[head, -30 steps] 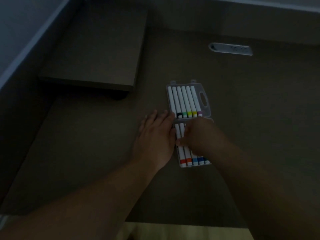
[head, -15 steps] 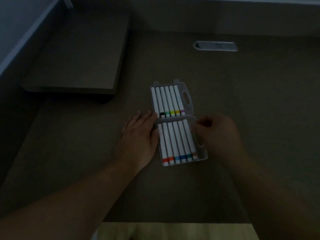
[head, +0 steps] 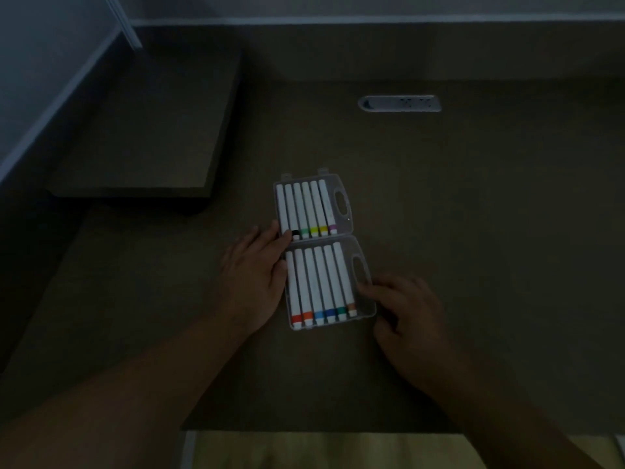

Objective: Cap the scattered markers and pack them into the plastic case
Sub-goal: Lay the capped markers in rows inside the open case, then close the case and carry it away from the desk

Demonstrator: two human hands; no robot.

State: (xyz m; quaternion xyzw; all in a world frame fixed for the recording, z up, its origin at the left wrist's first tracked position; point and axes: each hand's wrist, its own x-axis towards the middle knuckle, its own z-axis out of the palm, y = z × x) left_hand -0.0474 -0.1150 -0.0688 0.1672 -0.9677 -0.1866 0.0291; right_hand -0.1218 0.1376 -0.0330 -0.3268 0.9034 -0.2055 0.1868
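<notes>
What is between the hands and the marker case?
Nothing visible. The left hand already rests against the left edge of the open case, and the right hand's fingers touch its right side near the handle. All markers lie inside.

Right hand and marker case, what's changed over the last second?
The right hand left the near row of markers and moved off to the case's right edge, fingertips at its rim. The left hand stayed flat against the case's left side; case open, both rows full.
</notes>
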